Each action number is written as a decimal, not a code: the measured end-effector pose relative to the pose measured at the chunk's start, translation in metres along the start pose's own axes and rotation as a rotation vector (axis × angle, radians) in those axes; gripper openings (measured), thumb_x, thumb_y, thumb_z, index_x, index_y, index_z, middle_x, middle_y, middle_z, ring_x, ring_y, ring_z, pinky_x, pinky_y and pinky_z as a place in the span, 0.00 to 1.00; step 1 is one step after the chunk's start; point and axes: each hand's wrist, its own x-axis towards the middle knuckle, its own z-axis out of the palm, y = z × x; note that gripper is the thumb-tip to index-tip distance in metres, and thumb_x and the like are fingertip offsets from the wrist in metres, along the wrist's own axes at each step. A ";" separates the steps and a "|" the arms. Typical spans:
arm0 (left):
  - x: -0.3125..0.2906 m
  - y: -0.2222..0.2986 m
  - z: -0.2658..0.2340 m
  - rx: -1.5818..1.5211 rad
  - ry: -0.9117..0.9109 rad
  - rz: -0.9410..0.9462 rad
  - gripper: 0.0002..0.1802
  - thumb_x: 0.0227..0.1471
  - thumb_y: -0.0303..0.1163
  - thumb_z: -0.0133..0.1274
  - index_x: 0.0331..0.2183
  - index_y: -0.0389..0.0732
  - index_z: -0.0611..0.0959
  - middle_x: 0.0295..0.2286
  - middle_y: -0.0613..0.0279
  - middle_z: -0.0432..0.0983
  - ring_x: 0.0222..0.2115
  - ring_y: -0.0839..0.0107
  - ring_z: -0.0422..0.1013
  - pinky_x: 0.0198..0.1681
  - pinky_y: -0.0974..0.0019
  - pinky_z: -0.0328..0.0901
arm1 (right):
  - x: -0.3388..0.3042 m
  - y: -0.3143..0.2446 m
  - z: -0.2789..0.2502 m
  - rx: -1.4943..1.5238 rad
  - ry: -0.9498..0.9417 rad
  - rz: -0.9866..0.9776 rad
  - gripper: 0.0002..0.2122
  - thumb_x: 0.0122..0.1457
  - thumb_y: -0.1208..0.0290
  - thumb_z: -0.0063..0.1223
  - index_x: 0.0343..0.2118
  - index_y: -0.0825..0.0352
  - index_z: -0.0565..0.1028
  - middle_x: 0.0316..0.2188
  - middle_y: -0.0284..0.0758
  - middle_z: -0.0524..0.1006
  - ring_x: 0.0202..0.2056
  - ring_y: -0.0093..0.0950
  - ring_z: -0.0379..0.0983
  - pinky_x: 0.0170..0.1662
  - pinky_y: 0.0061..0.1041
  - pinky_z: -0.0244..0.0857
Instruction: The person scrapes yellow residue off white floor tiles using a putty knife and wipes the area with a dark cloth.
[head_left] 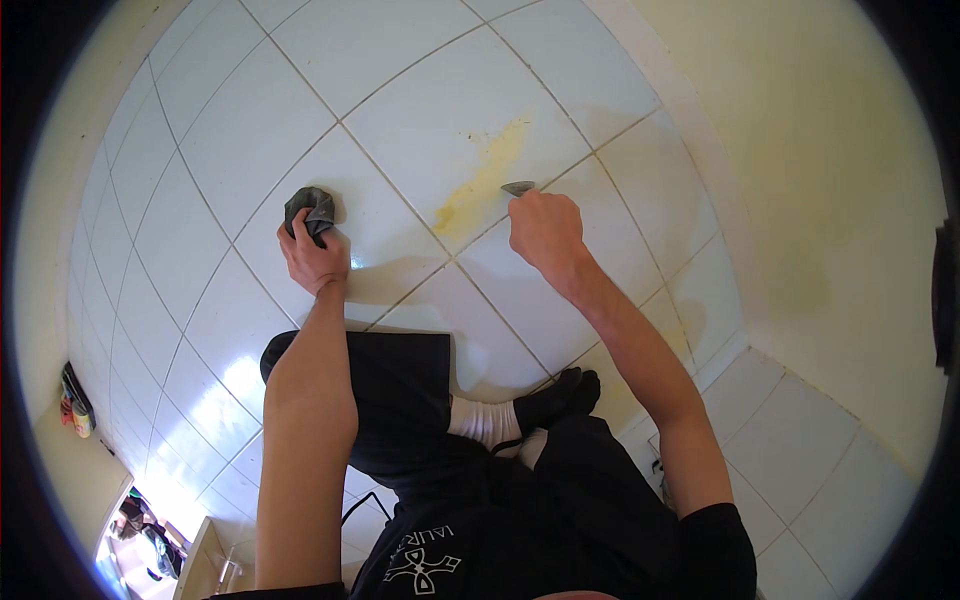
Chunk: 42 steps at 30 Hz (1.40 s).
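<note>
My left hand (316,258) is closed around a crumpled dark grey cloth (311,206), resting on the white tiles at the left. To the right, my right hand (546,228) makes a fist around a tool whose handle is hidden. Only its small grey metal blade (518,187) sticks out beyond the knuckles. Just left of the blade, a yellow smear (484,180) runs slantwise over the tiled floor (400,110). A few dark specks lie near the smear's upper end.
My crossed legs and black-socked feet (560,400) are close below the hands. A pale yellow wall (830,170) borders the floor on the right. Lower tiles (790,450) lie past an edge at the lower right. A doorway with clutter (145,540) shows at the lower left.
</note>
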 end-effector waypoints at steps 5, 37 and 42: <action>0.001 0.000 0.002 0.024 -0.003 -0.006 0.21 0.46 0.32 0.52 0.45 0.55 0.78 0.47 0.59 0.69 0.50 0.52 0.69 0.47 0.50 0.69 | -0.004 0.001 0.016 -0.071 0.044 -0.042 0.06 0.46 0.78 0.56 0.27 0.71 0.83 0.28 0.48 0.80 0.24 0.38 0.79 0.26 0.37 0.70; 0.001 -0.003 0.000 0.028 -0.004 -0.014 0.21 0.46 0.32 0.53 0.46 0.54 0.79 0.48 0.59 0.69 0.49 0.52 0.69 0.47 0.50 0.69 | 0.022 0.015 -0.019 -0.188 -0.026 -0.249 0.03 0.42 0.80 0.60 0.19 0.64 0.79 0.24 0.39 0.80 0.28 0.37 0.80 0.29 0.34 0.73; 0.001 0.002 0.001 0.027 0.021 0.026 0.22 0.45 0.31 0.53 0.45 0.54 0.79 0.48 0.58 0.69 0.50 0.52 0.69 0.47 0.50 0.69 | 0.021 0.010 -0.019 -0.171 -0.023 -0.178 0.04 0.43 0.80 0.60 0.19 0.63 0.80 0.23 0.39 0.80 0.29 0.36 0.80 0.29 0.33 0.73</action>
